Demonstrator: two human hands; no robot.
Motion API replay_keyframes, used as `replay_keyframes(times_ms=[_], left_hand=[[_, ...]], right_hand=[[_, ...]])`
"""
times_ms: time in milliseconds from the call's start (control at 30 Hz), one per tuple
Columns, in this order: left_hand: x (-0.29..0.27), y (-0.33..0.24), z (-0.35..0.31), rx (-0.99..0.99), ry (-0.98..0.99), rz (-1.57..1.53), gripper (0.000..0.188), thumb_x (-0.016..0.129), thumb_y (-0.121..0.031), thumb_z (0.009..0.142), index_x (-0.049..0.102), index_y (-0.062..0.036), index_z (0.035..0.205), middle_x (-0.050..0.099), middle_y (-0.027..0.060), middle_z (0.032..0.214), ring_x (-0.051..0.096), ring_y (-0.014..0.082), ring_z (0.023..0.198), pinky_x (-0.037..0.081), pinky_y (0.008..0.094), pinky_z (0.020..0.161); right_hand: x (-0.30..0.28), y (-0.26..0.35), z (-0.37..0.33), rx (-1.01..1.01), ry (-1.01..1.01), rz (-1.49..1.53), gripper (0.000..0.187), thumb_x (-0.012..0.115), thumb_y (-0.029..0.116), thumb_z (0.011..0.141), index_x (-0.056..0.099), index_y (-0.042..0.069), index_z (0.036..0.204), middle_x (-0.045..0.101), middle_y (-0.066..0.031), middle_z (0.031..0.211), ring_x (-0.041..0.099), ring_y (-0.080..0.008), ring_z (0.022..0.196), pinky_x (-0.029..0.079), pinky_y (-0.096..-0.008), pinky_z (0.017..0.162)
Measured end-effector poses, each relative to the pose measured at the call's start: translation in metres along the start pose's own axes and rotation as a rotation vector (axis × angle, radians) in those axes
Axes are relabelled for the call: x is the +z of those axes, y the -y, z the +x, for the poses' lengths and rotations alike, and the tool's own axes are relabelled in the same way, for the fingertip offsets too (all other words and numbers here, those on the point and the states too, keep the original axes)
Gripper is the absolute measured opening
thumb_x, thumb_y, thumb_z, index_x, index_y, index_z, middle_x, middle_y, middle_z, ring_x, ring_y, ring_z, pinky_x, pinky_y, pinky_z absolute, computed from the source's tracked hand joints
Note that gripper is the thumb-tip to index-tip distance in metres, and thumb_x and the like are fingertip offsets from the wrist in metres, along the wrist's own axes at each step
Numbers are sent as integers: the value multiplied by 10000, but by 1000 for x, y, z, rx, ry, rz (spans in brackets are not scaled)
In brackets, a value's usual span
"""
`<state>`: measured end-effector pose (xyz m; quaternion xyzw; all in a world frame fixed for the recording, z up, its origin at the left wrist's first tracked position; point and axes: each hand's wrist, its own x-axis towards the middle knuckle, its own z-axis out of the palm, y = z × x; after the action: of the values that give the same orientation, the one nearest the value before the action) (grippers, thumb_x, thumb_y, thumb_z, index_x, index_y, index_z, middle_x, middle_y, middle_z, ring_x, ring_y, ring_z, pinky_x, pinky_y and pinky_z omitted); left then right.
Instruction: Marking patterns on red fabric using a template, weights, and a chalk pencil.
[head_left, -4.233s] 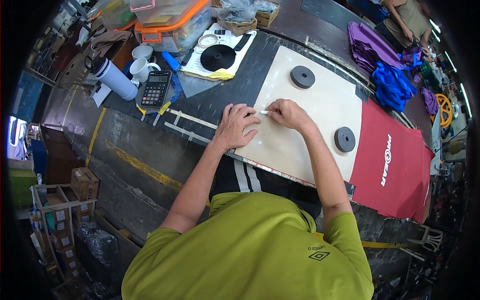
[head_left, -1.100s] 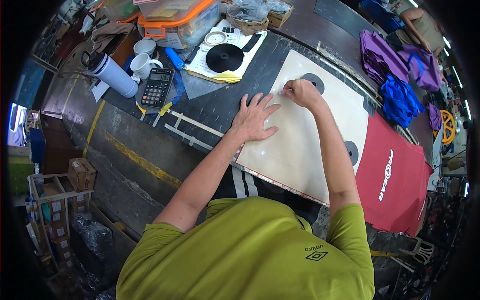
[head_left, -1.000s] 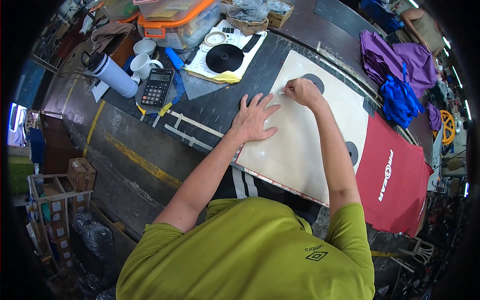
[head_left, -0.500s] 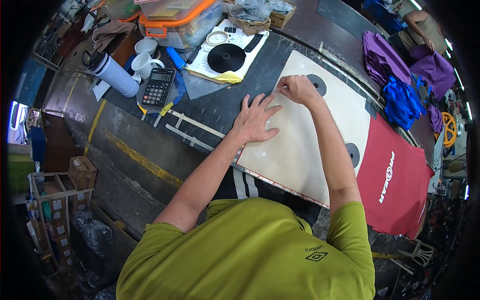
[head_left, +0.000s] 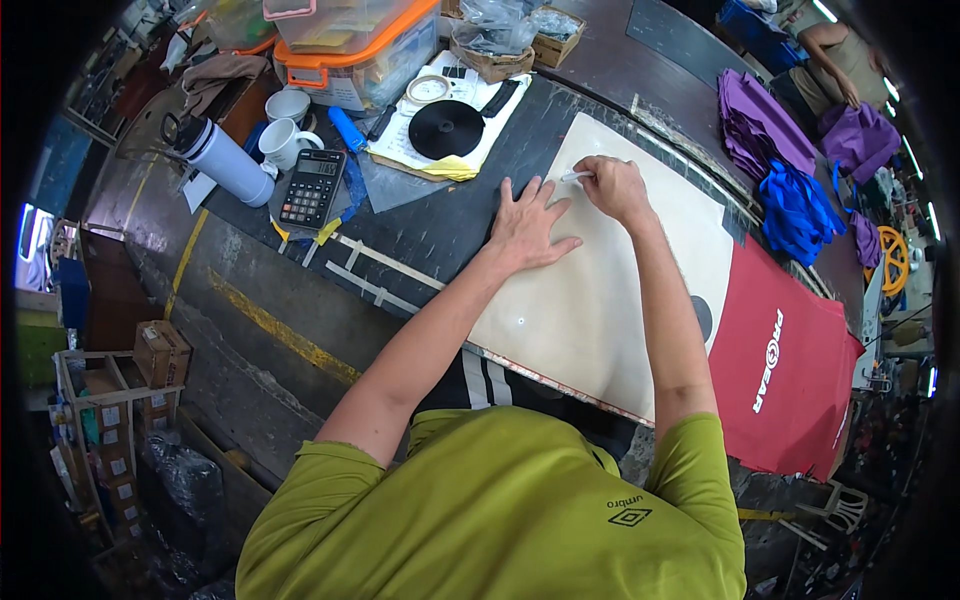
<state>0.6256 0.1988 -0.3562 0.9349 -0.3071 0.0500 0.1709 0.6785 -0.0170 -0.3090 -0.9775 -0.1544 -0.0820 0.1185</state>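
Note:
A large cream sheet (head_left: 560, 310) lies on the dark worktable, with red fabric (head_left: 790, 350) showing from under its right side. My left hand (head_left: 527, 225) presses on the sheet, fingers spread and palm down. To its right, my right hand (head_left: 612, 188) pinches a slim white pen-like stick (head_left: 573, 176), whose tip is near the sheet's far left edge. Whether it is a pen or chalk I cannot tell. Beside my right forearm, a dark grey disc (head_left: 703, 318) shows in part at the sheet's right edge.
Left of the sheet stand a calculator (head_left: 311, 188), a white mug (head_left: 288, 143), a lavender bottle (head_left: 230, 165) and papers under a black disc (head_left: 446, 130). Plastic boxes (head_left: 355, 60) stand behind. Purple fabric (head_left: 760, 125) and blue straps (head_left: 798, 215) lie at right; another person (head_left: 835, 65) is beyond.
My right hand has moved slightly right and nearer, and the white stick now shows in its fingers. My left hand has shifted slightly right. The upper grey disc is no longer visible.

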Motion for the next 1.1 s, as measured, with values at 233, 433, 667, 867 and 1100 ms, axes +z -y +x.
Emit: replay_keyframes(times_ms=[233, 433, 667, 867, 1100], left_hand=[[13, 3, 6, -39, 37, -37, 767, 669, -705, 940, 603, -214, 1526, 382, 147, 1676, 265, 388, 1618, 183, 758, 1259], [11, 1, 6, -54, 68, -14, 800, 668, -710, 938, 562, -213, 1556, 362, 144, 1692, 252, 388, 1619, 186, 747, 1266], [8, 1, 7, -58, 49, -9, 795, 678, -701, 931, 570, -207, 1544, 364, 144, 1691, 257, 390, 1614, 197, 750, 1260], [9, 1, 7, -44, 19, -32, 794, 705, -687, 911, 577, -205, 1530, 387, 149, 1675, 270, 399, 1606, 207, 749, 1255], [11, 2, 7, -54, 16, -15, 799, 689, -704, 921, 571, -234, 1556, 387, 149, 1692, 283, 382, 1613, 202, 740, 1256]], right_hand=[[-1, 0, 1, -20, 32, -62, 193, 730, 159, 923, 831, 194, 1084, 827, -46, 1021, 764, -255, 1018, 516, -460, 899], [-11, -5, 13, -89, 198, -62, 153, 747, 218, 954, 830, 184, 1078, 820, -54, 934, 764, -266, 945, 494, -476, 902], [-8, -17, 27, -45, 264, -121, 183, 718, 301, 1005, 844, 184, 1065, 802, -83, 848, 756, -281, 862, 451, -468, 939], [-4, -21, 21, -116, -1, -106, 149, 738, 262, 986, 847, 197, 1063, 826, -24, 986, 745, -234, 947, 417, -464, 936], [-4, -22, 24, -124, 51, -152, 134, 742, 227, 975, 834, 212, 1072, 812, -6, 1041, 738, -216, 1010, 424, -451, 935]])
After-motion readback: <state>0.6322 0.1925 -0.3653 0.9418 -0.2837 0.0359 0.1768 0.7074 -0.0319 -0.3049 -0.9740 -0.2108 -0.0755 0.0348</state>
